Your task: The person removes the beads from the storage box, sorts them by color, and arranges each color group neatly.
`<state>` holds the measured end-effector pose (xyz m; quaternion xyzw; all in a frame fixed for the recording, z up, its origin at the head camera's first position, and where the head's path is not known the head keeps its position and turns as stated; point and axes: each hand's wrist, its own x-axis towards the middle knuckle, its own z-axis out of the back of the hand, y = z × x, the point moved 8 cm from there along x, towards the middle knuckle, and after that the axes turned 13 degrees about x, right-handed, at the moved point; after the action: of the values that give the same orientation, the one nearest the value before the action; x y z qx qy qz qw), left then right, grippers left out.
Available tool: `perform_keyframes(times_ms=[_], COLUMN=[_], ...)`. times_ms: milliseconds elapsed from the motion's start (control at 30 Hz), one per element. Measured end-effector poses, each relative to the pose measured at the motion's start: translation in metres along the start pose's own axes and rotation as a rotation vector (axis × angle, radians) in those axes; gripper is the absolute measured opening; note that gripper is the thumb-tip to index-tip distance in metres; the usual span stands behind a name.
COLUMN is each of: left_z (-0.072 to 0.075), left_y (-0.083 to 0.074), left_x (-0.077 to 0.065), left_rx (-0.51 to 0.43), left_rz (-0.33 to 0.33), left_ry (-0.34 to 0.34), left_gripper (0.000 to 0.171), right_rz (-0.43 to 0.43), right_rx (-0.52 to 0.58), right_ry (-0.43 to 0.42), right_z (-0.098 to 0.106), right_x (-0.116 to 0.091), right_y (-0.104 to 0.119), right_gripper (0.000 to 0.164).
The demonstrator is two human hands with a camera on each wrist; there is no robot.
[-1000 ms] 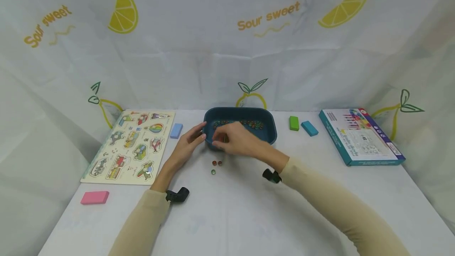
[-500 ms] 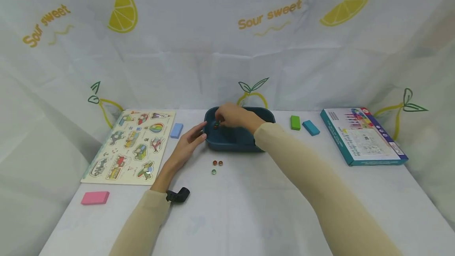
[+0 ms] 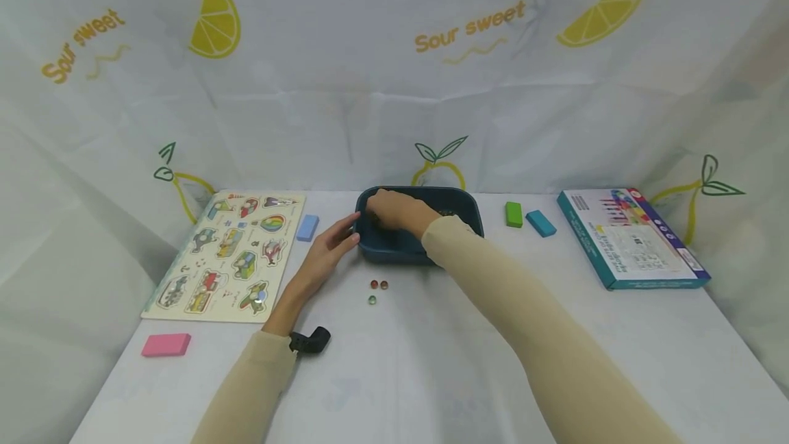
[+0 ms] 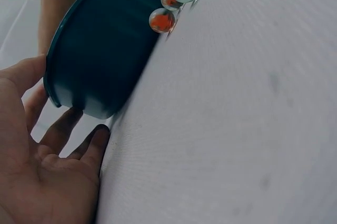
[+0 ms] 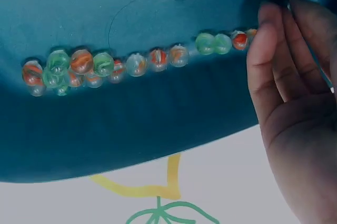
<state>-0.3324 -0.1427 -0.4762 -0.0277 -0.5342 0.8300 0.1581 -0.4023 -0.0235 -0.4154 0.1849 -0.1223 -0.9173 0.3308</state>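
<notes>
White cloth (image 3: 394, 375) holds basin (image 3: 394, 253) between puzzle (image 3: 212, 242) and box (image 3: 635, 242).

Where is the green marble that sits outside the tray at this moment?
In the head view, the green marble lies on the white tabletop, just below the two orange marbles, in front of the teal tray and right of the left hand.

My head view looks forward and down from farther away; my wrist views, both very near, share the dark-teal rounded tray (image 4: 100, 56), left from outside, right looking into it.
</notes>
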Motion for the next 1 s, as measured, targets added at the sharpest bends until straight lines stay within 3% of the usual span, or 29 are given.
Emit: perform_keyframes(times_ms=[200,367,533,633,833,1000], left_z=[-0.001,0.000,0.003,0.003,0.001,0.001], left_y=[0.000,0.001,0.000,-0.001,0.000,-0.001], left_x=[0.001,0.000,-0.001,-0.001,0.000,0.000], left_rx=[0.000,0.022,0.032,0.036,0.016,0.014], left_rz=[0.000,0.011,0.015,0.012,0.007,0.009], left_ry=[-0.001,-0.003,-0.005,-0.013,-0.011,-0.017], left_gripper=[0.055,0.055,0.055,0.055,0.055,0.055], right_rz=[0.083,0.208,0.325,0.337,0.262,0.240], right_rx=[0.162,0.335,0.439,0.485,0.406,0.321], right_ry=[-0.046,-0.104,-0.184,-0.192,-0.190,-0.232], right_z=[0.016,0.023,0.007,-0.013,-0.051,-0.060], right_x=[-0.019,-0.059,-0.102,-0.119,-0.131,-0.130], right_y=[0.004,0.023,0.038,0.039,0.029,0.023], right_gripper=[0.016,0.011,0.011,0.011,0.009,0.008])
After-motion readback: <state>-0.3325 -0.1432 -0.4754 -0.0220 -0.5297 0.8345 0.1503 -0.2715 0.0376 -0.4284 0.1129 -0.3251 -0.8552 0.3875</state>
